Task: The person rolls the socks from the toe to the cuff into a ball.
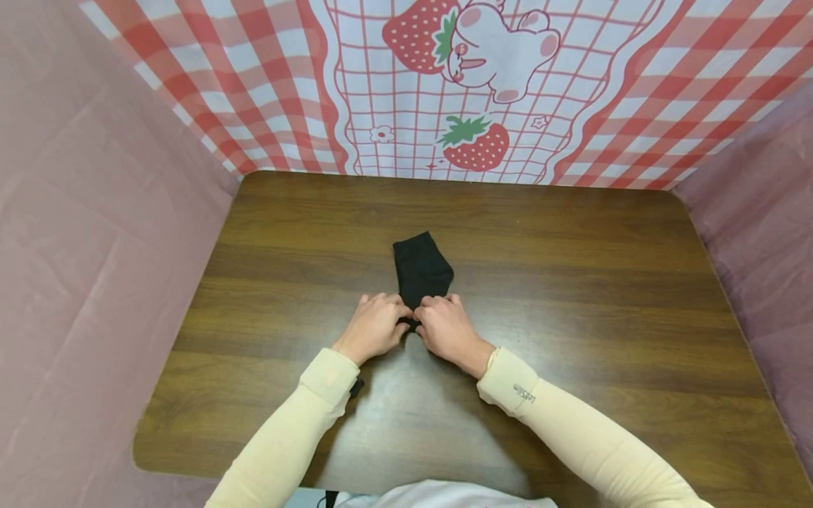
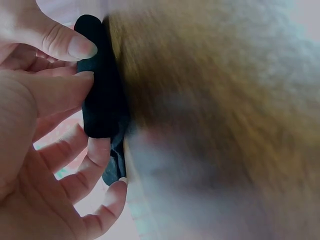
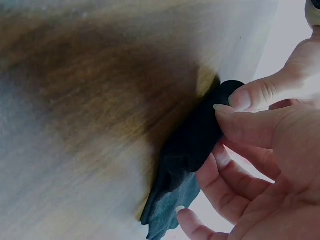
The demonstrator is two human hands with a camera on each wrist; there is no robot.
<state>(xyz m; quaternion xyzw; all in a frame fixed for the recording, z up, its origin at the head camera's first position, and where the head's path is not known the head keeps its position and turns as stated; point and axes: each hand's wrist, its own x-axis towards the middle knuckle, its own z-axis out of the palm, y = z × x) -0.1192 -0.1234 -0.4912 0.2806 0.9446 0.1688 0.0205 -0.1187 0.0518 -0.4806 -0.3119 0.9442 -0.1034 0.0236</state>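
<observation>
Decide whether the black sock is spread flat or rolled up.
Partly rolled: in both wrist views, the black sock has a rounded roll at one end; in the head view, its far end lies flat.

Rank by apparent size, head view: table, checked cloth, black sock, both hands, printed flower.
1. Table
2. Checked cloth
3. Left hand, right hand, black sock: too alike to rank
4. Printed flower

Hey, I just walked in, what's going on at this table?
A person has both hands on a black sock. The left hand and right hand, side by side, pinch its near end, which looks rolled over. The far part lies spread on the wooden table.
</observation>
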